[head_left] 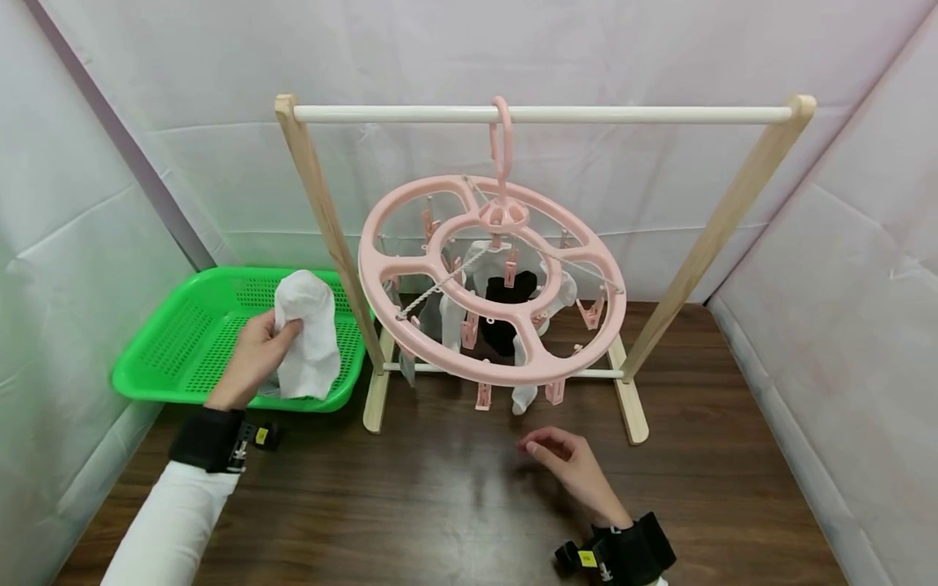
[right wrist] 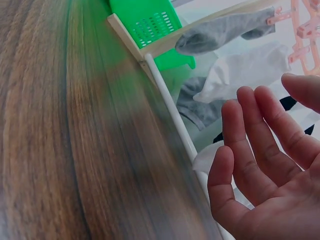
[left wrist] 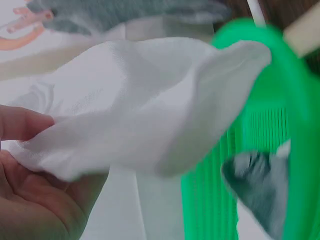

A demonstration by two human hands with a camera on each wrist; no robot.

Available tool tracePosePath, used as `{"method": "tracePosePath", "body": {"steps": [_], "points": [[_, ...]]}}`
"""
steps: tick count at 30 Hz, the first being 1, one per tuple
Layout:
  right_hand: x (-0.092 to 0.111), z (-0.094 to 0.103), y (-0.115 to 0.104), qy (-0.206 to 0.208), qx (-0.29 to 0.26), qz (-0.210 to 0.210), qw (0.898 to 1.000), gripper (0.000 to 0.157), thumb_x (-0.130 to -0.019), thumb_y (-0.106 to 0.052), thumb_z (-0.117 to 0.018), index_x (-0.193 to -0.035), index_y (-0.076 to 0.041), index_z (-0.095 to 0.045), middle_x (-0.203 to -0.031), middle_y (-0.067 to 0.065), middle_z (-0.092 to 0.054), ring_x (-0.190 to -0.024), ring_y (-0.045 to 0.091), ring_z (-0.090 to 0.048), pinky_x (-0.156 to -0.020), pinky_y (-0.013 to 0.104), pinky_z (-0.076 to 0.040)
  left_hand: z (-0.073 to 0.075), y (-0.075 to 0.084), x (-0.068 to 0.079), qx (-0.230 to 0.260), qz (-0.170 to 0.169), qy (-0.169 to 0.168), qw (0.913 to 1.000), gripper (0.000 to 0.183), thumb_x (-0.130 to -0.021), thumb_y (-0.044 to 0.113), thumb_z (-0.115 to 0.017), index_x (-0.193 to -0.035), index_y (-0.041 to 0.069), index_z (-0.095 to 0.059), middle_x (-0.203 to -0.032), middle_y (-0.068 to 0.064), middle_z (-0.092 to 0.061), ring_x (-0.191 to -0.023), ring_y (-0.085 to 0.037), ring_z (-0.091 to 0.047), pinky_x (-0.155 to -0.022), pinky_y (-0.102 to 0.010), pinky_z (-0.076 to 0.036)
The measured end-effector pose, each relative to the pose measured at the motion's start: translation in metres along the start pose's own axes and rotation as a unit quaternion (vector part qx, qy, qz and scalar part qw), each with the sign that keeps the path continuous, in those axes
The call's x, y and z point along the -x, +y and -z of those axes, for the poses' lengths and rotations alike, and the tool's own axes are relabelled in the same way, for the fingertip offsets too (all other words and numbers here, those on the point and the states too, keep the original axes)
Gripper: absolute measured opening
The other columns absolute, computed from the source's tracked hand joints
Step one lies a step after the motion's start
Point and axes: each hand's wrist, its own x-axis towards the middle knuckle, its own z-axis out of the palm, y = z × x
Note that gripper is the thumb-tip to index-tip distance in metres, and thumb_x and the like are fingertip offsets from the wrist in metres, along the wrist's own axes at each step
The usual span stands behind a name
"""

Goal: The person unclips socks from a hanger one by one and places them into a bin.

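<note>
My left hand (head_left: pixel 252 354) pinches a white sock (head_left: pixel 311 342) between thumb and fingers, over the right part of a green basket (head_left: pixel 142 350). In the left wrist view the sock spreads out from the fingertips. Part of a grey sock (left wrist: pixel 257 187) shows inside the basket. My right hand (head_left: pixel 579 472) is above the table in front of a round pink clip hanger (head_left: pixel 542 362), fingers loosely bent and holding nothing. Socks hang from the hanger's clips, among them a black sock (head_left: pixel 522 285) and a grey sock (right wrist: pixel 220 35); the ring partly hides them from above.
The hanger's hook (head_left: pixel 501 130) sits over the white bar (head_left: pixel 396 115) of a wooden rack (head_left: pixel 714 232). A lower bar (right wrist: pixel 172 110) joins the rack's feet. Several pink clips, such as this clip (head_left: pixel 483 396), dangle below the ring. Pale cloth walls (head_left: pixel 865 268) enclose the brown table (head_left: pixel 410 505).
</note>
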Motion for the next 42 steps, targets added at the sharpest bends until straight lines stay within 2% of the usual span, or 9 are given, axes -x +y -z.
{"method": "tracePosePath", "body": {"steps": [3, 5, 10, 12, 14, 21, 30, 36, 42], "points": [[0.001, 0.002, 0.0, -0.007, 0.006, 0.009, 1.0, 0.026, -0.098, -0.02, -0.06, -0.107, 0.003, -0.067, -0.103, 0.018, -0.068, -0.098, 0.025, -0.063, -0.086, 0.031, -0.049, 0.008, -0.018, -0.014, -0.007, -0.003, 0.006, 1.0, 0.043, -0.104, 0.023, -0.043, -0.135, -0.008, -0.047, -0.12, -0.033, -0.054, -0.1, -0.034, -0.059, -0.081, -0.048, -0.048], [0.001, 0.003, 0.001, -0.01, 0.011, 0.018, 1.0, 0.025, -0.098, -0.019, -0.06, -0.107, 0.003, -0.067, -0.102, 0.015, -0.068, -0.096, 0.022, -0.064, -0.086, 0.031, -0.05, 0.012, -0.049, -0.029, -0.024, 0.009, 0.019, 0.9995, 0.047, -0.103, 0.032, -0.047, -0.139, 0.002, -0.046, -0.125, -0.028, -0.053, -0.108, -0.038, -0.054, -0.08, -0.055, -0.045], [0.002, 0.007, 0.002, -0.01, 0.018, 0.041, 0.999, 0.022, -0.098, -0.016, -0.059, -0.105, 0.003, -0.067, -0.101, 0.015, -0.069, -0.095, 0.018, -0.064, -0.084, 0.029, -0.05, 0.017, -0.17, -0.068, -0.05, -0.001, 0.041, 0.9979, 0.057, -0.097, 0.048, -0.052, -0.146, 0.022, -0.038, -0.139, -0.013, -0.045, -0.124, -0.034, -0.045, -0.09, -0.052, -0.043], [0.002, 0.011, 0.001, -0.008, 0.026, 0.05, 0.998, 0.021, -0.098, -0.014, -0.058, -0.105, 0.003, -0.067, -0.101, 0.016, -0.069, -0.094, 0.02, -0.064, -0.083, 0.028, -0.05, 0.016, -0.194, -0.072, -0.043, -0.014, 0.038, 0.9982, 0.06, -0.096, 0.048, -0.053, -0.147, 0.02, -0.036, -0.142, -0.012, -0.043, -0.127, -0.035, -0.043, -0.097, -0.049, -0.039], [0.002, 0.016, 0.0, -0.005, 0.034, 0.061, 0.998, 0.02, -0.099, -0.013, -0.058, -0.105, 0.003, -0.067, -0.101, 0.018, -0.068, -0.094, 0.022, -0.064, -0.082, 0.028, -0.05, 0.012, -0.199, -0.07, -0.047, -0.011, 0.036, 0.9982, 0.06, -0.096, 0.048, -0.054, -0.145, 0.019, -0.038, -0.141, -0.008, -0.043, -0.127, -0.034, -0.044, -0.097, -0.048, -0.039], [-0.004, 0.035, -0.007, 0.009, 0.043, 0.086, 0.995, 0.019, -0.099, -0.012, -0.057, -0.105, 0.002, -0.067, -0.102, 0.017, -0.068, -0.095, 0.021, -0.064, -0.083, 0.033, -0.051, -0.002, -0.185, -0.059, -0.059, -0.016, 0.003, 0.9981, 0.051, -0.095, 0.047, -0.056, -0.138, 0.023, -0.046, -0.135, -0.005, -0.048, -0.122, -0.031, -0.049, -0.096, -0.044, -0.042], [-0.015, 0.051, -0.03, 0.019, 0.05, 0.11, 0.992, 0.02, -0.099, -0.011, -0.056, -0.111, 0.003, -0.064, -0.108, 0.022, -0.064, -0.1, 0.022, -0.062, -0.084, 0.028, -0.049, -0.009, -0.049, -0.005, -0.03, -0.018, -0.046, 0.9983, 0.039, -0.099, 0.019, -0.057, -0.128, -0.006, -0.05, -0.127, -0.031, -0.049, -0.116, -0.051, -0.047, -0.089, -0.055, -0.043], [-0.034, 0.062, -0.056, 0.037, 0.047, 0.167, 0.984, 0.023, -0.097, -0.003, -0.057, -0.117, 0.007, -0.061, -0.111, 0.007, -0.067, -0.1, 0.016, -0.062, -0.081, 0.024, -0.05, -0.021, -0.041, 0.007, -0.003, -0.055, -0.056, 0.9969, 0.03, -0.099, 0.022, -0.058, -0.122, 0.002, -0.057, -0.121, -0.023, -0.057, -0.11, -0.04, -0.056, -0.084, -0.043, -0.048], [-0.056, 0.061, -0.081, 0.008, 0.036, 0.225, 0.974, 0.035, -0.097, 0.003, -0.054, -0.131, 0.008, -0.054, -0.13, 0.02, -0.055, -0.12, 0.02, -0.052, -0.091, 0.026, -0.046, -0.041, -0.025, 0.016, -0.014, -0.048, -0.059, 0.997, 0.021, -0.097, 0.006, -0.058, -0.114, -0.005, -0.059, -0.112, -0.023, -0.061, -0.101, -0.037, -0.061, -0.076, -0.031, -0.05]]}}
